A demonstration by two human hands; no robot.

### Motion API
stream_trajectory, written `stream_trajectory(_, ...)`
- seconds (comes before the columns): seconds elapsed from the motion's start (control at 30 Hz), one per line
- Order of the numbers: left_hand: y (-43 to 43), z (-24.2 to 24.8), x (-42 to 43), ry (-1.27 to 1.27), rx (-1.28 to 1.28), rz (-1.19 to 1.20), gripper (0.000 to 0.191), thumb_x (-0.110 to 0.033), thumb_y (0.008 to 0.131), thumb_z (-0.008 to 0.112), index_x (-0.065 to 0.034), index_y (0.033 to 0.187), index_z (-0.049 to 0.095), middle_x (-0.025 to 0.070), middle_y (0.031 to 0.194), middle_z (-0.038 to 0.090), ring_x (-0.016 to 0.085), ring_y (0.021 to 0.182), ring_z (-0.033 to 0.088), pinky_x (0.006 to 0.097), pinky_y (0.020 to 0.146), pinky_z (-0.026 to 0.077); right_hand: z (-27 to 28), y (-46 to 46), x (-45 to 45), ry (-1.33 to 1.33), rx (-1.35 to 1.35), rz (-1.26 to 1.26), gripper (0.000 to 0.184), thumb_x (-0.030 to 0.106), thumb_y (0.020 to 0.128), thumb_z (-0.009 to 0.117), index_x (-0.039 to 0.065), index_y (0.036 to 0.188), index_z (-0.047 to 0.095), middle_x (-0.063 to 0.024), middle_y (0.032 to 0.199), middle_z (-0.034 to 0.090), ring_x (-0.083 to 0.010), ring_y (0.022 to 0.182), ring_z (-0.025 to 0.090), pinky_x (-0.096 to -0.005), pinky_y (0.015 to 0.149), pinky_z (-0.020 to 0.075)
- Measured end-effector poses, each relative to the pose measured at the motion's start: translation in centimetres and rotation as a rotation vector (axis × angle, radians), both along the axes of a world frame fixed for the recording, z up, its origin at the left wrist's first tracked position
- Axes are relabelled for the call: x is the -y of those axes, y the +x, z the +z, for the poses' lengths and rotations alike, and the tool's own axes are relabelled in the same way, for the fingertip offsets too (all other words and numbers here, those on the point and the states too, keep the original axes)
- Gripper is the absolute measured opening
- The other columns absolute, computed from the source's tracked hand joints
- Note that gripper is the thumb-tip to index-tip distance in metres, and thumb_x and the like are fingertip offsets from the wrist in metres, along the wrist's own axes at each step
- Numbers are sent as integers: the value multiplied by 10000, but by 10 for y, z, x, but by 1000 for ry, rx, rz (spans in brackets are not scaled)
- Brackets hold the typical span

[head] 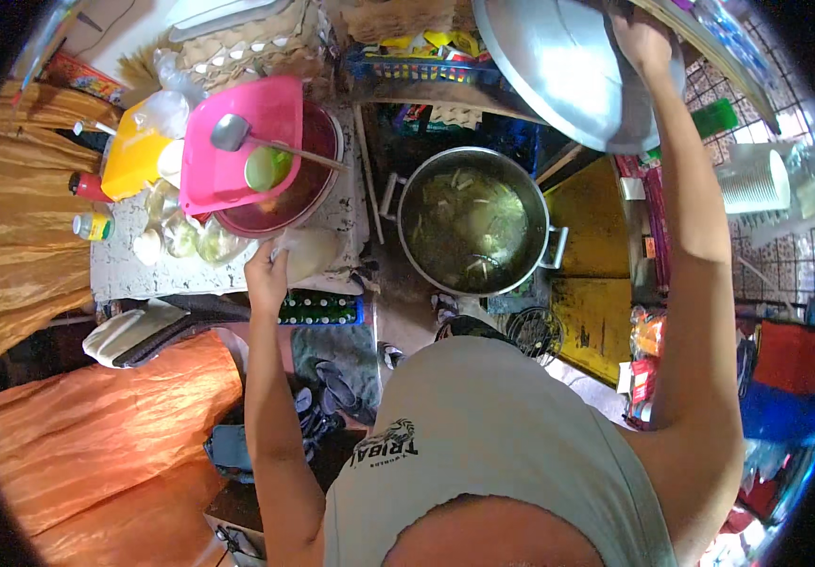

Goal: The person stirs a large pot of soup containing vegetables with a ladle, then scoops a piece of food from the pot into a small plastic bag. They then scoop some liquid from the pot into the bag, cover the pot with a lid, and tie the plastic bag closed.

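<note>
My left hand (268, 275) grips a clear plastic bag (314, 251) of pale contents at the table's front edge. Raised at the upper right, my right hand (640, 39) holds a large round metal lid (563, 78) tilted by its edge. Below and left of the lid, a big metal pot (557, 246) stands uncovered, with greenish broth and floating pieces (467, 212) inside. A pink plastic basin (205, 166) rests over a red tub (326, 191). In the pink basin lie a metal ladle (230, 132) and a green cup (265, 169).
Several filled plastic bags (216, 244) sit on the marbled table (127, 273). Egg trays (258, 49) and a blue basket (414, 69) stand behind. A bottle crate (319, 309) and sandals (336, 386) are below. A fan guard (535, 334) is near my legs; stacked cups (758, 181) stand right.
</note>
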State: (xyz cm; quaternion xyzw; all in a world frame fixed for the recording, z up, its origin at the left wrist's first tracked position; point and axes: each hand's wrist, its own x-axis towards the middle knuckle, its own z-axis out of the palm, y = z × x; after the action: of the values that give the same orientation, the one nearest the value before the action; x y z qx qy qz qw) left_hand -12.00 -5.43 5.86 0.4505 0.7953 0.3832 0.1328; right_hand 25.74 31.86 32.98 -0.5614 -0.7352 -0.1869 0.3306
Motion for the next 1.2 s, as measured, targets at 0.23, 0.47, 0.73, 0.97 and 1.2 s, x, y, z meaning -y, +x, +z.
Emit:
stream_trajectory(0.23, -24, -18, 10, 141, -151, -89, 235, -183, 812, 620, -19, 980, 601, 224, 796, 614, 399, 737, 596, 421, 635, 456, -66, 25, 72, -125, -84, 172, 553, 471, 799, 640, 4, 1085, 566, -233, 773, 639, -372, 736, 641, -439, 659, 486)
stream_trajectory(0.47, -41, -24, 11, 65, -155, -165, 262, -224, 814, 614, -36, 996, 612, 214, 858, 635, 378, 792, 620, 443, 682, 475, -153, 22, 155, -319, -90, 327, 524, 358, 770, 716, -11, 1110, 565, -229, 816, 639, -348, 751, 651, -384, 658, 503)
stream_trajectory(0.73, -35, -3, 13, 42, 39, -119, 223, -152, 818, 602, -11, 991, 618, 218, 888, 637, 372, 834, 623, 393, 708, 483, -299, -19, 154, -562, 141, 411, 410, 369, 753, 703, 80, 1009, 565, -172, 721, 640, -351, 655, 633, -433, 606, 506)
stream_trajectory(0.97, -30, 4, 4, -41, 20, -83, 228, -108, 815, 618, 34, 993, 609, 229, 879, 637, 345, 814, 637, 362, 713, 484, -412, -33, 114, -725, 218, 370, 400, 391, 786, 658, 95, 1002, 497, -196, 760, 637, -391, 708, 622, -476, 657, 493)
stream_trajectory(1.2, -34, -2, 6, 23, -10, -65, 214, -96, 769, 653, 21, 947, 634, 210, 912, 647, 349, 835, 642, 366, 731, 498, -465, -23, 96, -782, 288, 363, 488, 411, 809, 630, 86, 1131, 461, -220, 761, 640, -416, 715, 620, -506, 659, 482)
